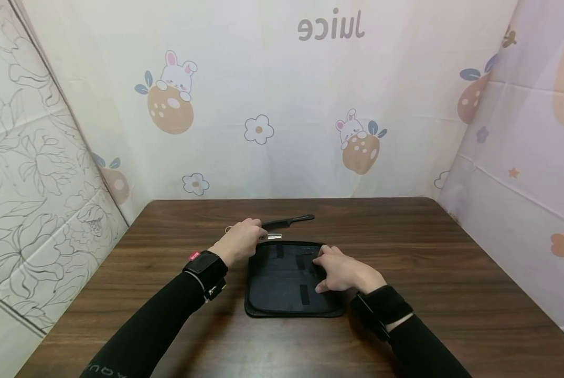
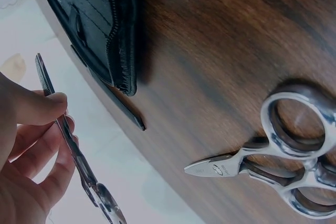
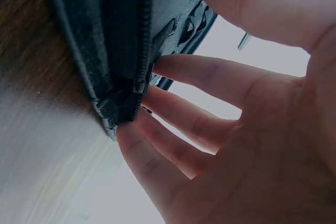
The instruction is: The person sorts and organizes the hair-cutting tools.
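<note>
My left hand (image 1: 241, 242) is raised just past the far left corner of a black zip case (image 1: 279, 286). In the left wrist view its thumb and fingers pinch slim metal scissors (image 2: 80, 157) by the blades, the handles hanging down. A second pair of silver scissors (image 2: 218, 166) lies on the table beside that hand; the hand mostly hides it in the head view. My right hand (image 1: 340, 270) is at the case's right side, fingers spread. In the right wrist view its straight fingertips touch the case's zipped edge (image 3: 144, 40).
A black comb (image 1: 288, 222) lies behind the case, its handle toward the right. The case has dark elastic loops (image 1: 304, 294) on its inner face. The brown wooden table (image 1: 451, 294) ends at a printed curtain (image 1: 286, 157) at the back.
</note>
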A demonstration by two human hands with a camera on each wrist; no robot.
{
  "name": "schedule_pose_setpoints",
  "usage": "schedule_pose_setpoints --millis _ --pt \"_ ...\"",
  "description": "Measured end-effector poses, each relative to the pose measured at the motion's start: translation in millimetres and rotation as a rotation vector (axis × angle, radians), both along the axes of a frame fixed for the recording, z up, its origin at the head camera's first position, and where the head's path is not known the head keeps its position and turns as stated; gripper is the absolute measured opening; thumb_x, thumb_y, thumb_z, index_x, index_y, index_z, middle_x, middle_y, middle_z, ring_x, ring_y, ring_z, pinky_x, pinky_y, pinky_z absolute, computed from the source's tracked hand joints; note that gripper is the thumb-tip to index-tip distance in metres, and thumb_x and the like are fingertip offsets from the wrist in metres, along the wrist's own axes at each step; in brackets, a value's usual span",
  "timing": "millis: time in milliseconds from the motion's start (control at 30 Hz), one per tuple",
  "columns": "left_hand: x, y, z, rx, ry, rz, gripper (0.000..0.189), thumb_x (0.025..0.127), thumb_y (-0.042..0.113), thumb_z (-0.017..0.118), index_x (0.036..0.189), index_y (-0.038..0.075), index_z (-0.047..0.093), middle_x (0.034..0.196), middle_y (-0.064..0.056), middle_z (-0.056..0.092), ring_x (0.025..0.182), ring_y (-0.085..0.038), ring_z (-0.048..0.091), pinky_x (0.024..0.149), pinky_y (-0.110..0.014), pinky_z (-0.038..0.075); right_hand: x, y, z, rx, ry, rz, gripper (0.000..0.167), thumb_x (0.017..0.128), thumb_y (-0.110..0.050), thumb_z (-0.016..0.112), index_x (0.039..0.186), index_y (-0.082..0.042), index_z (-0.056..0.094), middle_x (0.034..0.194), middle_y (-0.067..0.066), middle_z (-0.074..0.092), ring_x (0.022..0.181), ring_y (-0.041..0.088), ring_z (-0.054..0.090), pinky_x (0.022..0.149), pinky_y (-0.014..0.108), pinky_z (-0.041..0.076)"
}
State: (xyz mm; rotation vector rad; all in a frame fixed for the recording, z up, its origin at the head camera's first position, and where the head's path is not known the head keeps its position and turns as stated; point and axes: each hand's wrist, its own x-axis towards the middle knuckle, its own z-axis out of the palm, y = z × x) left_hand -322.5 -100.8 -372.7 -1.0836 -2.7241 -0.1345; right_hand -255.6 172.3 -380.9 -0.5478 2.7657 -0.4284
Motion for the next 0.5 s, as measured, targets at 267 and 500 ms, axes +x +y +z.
schedule_pose_setpoints --millis 267,500 --pt "-1.0 -1.0 -1.5 -0.048 0.027 -0.03 0.026 0.09 -0.01 0.068 0.108 0.006 0.078 0.092 -0.009 0.061 0.09 -0.028 0.059 0.078 -0.04 0.051 0.2 -0.5 -0.9 -0.009 -0.004 0.005 0.062 0.087 -0.02 0.083 0.139 0.003 0.059 0.131 0.01 0.048 0.122 0.03 0.044 0.096 0.046 0.045" --pt "-1.8 -2.0 -4.9 -0.084 0.027 -0.036 0.023 0.09 -0.009 0.07 0.105 0.006 0.077 0.091 -0.008 0.06 0.087 -0.027 0.058 0.076 -0.04 0.051 0.1 -0.2 -1.2 -0.001 -0.007 0.002 0.062 0.087 -0.021 0.083 0.14 0.002 0.058 0.133 0.011 0.047 0.124 0.03 0.043 0.097 0.046 0.044"
